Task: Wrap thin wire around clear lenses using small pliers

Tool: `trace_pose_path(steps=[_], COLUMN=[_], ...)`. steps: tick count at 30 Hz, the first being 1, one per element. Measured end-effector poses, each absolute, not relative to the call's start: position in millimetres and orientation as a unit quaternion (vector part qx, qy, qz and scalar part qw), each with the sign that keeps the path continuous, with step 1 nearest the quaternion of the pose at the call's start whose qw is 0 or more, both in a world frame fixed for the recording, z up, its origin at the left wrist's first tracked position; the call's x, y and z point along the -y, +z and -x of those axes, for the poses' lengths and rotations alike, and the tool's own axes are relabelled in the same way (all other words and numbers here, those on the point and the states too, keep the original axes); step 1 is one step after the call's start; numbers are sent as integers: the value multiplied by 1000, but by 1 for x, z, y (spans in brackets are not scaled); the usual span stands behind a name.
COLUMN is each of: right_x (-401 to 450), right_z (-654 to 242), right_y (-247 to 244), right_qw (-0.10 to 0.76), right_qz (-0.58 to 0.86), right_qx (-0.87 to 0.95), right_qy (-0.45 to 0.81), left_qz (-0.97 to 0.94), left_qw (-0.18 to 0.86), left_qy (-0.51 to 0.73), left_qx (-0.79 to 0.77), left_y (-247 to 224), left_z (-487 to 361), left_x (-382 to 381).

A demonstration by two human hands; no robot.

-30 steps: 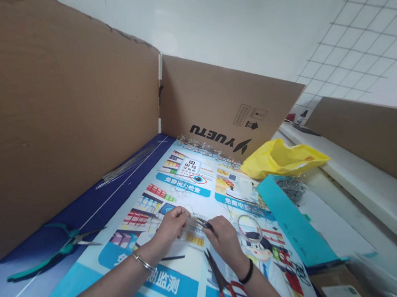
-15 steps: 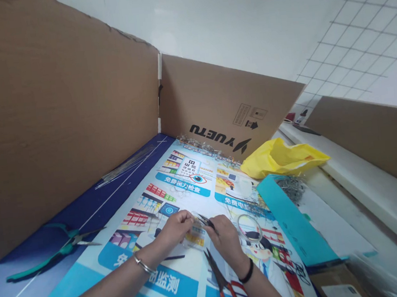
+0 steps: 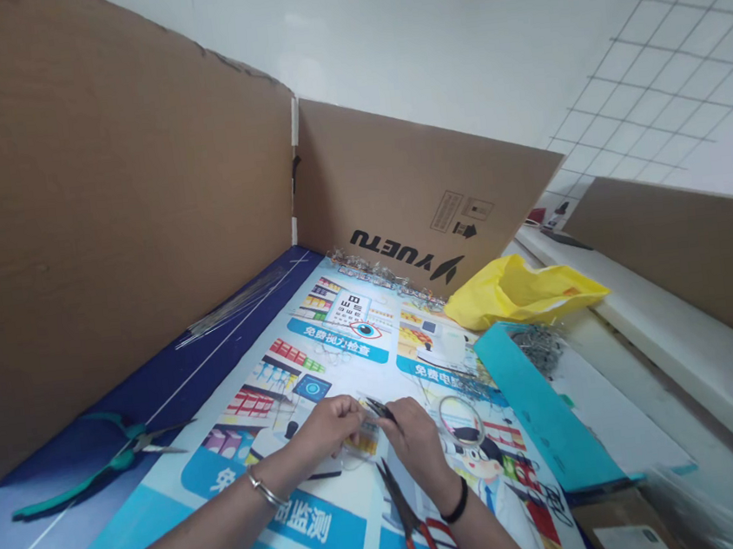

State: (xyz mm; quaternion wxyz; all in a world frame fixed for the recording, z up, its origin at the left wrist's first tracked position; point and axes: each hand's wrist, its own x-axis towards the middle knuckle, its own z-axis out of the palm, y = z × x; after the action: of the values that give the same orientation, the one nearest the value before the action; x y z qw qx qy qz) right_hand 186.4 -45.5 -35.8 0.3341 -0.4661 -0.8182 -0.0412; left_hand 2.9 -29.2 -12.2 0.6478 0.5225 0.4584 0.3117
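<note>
Over the printed poster, my left hand (image 3: 331, 427) is closed in a pinch; what its fingers hold is too small to make out. Close beside it, my right hand (image 3: 416, 439) is wrapped round small dark-jawed pliers (image 3: 379, 408), whose tips point toward the left fingertips. Faint thin wire seems to curve below the left fingers. Red-handled scissors (image 3: 406, 515) lie between my forearms with their blades pointing away from me. A round coil of thin wire (image 3: 443, 424) rests just right of my right hand.
Teal-handled cutters (image 3: 121, 462) lie at left, near straight wires (image 3: 232, 306). Cardboard panels (image 3: 394, 167) stand left and behind. Twisted wire pieces (image 3: 372, 269) line the back. At right are a yellow bag (image 3: 518, 289) and a teal box (image 3: 544, 413) with a grey wire pile (image 3: 538, 351).
My left hand has turned slightly and dropped a little, its fingers curling in more. The right hand and its pliers have barely moved.
</note>
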Motion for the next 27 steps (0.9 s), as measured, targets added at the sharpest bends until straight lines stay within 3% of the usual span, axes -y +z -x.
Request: trace_pose_path(steps=[27], right_x=[46], right_z=[-188], right_y=[-40], right_qw=[354], right_qz=[465], right_qx=[811], right_qy=[-24], left_qz=[-529], left_qw=[674], left_qy=[290], left_qx=[-426], left_y=[-18], left_z=[-1], left_x=[28])
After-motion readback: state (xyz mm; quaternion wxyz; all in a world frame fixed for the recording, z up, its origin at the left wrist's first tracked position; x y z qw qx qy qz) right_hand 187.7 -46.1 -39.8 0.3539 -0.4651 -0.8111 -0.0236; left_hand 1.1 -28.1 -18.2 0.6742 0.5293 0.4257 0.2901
